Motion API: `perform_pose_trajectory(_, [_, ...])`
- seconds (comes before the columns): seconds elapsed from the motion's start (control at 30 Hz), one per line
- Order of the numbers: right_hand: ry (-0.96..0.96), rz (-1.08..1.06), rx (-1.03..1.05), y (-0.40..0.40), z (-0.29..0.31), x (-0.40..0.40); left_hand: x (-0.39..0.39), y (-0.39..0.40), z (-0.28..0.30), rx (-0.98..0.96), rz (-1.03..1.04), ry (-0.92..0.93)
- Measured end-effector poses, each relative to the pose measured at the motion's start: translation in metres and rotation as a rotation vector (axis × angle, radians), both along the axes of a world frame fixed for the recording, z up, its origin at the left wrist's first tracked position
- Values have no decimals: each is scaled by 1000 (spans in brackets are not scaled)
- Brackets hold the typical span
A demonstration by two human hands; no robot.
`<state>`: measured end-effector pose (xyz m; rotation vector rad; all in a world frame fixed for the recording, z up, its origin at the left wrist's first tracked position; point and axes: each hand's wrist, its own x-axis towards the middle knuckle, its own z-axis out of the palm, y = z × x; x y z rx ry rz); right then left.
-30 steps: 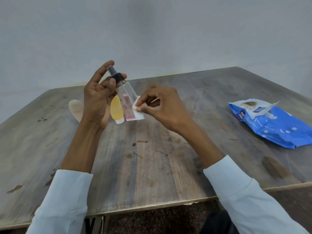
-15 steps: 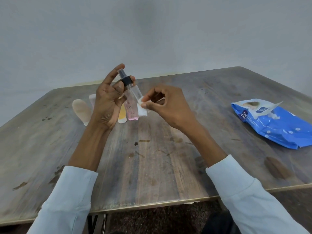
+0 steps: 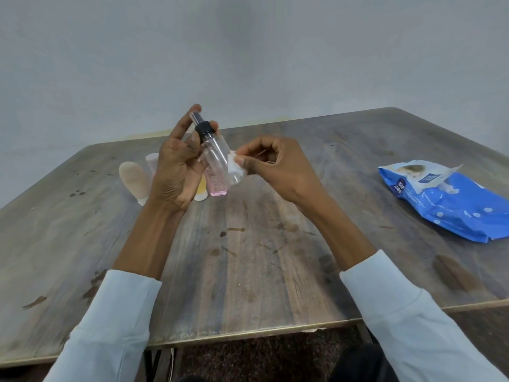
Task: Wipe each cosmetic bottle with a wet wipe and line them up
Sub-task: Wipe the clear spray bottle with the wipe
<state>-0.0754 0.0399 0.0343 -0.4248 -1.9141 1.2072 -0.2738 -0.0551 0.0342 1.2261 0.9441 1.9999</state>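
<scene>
My left hand [image 3: 176, 172] grips a clear spray bottle [image 3: 213, 150] by its black collar and holds it tilted above the table. My right hand [image 3: 278, 166] pinches a small white wet wipe [image 3: 235, 167] against the bottle's lower side. Behind the hands, a beige tube [image 3: 134, 181], a pale pink tube [image 3: 152, 161], a yellow tube [image 3: 201, 193] and a pink bottle [image 3: 217, 186] stand close together on the table. My left hand hides most of the yellow tube.
A blue wet-wipe pack [image 3: 451, 205] with its flap lifted lies at the right of the worn wooden table [image 3: 248, 271]. The table's front edge runs just above my sleeves. A plain grey wall stands behind.
My left hand has raised the spray bottle a little. The wipe in my right hand has moved along the bottle's lower side. The items on the table have not moved.
</scene>
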Motion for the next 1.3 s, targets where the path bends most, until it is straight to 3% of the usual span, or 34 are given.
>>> perform_pose_trajectory(0.1, [-54, 70, -141, 5, -6, 1, -8, -3, 1, 17, 56, -53])
perform_pose_trajectory(0.3, [22, 178, -508, 11, -13, -1, 2, 1, 1, 18, 118, -3])
perform_pose_trajectory(0.5, [108, 143, -566, 9, -15, -6, 13, 1, 6, 24, 277, 63])
perform_pose_trajectory(0.63, [96, 11, -446, 7, -13, -5, 17, 0, 8, -25, 373, 66])
perform_pose_trajectory(0.83, [-55, -222, -41, 6, -10, -4, 10, -2, 2, -93, 553, 126])
perform_pose_trajectory(0.97, [-86, -268, 149, -1, -10, -7, 13, -2, 3, -77, 516, 131])
perform_pose_trajectory(1.17, [152, -274, 378, -10, -7, -11, 32, 2, 1, -95, 322, 356])
perform_pose_trajectory(1.3, [97, -204, 416, -11, -8, -11, 20, 0, 5, -36, 382, 228])
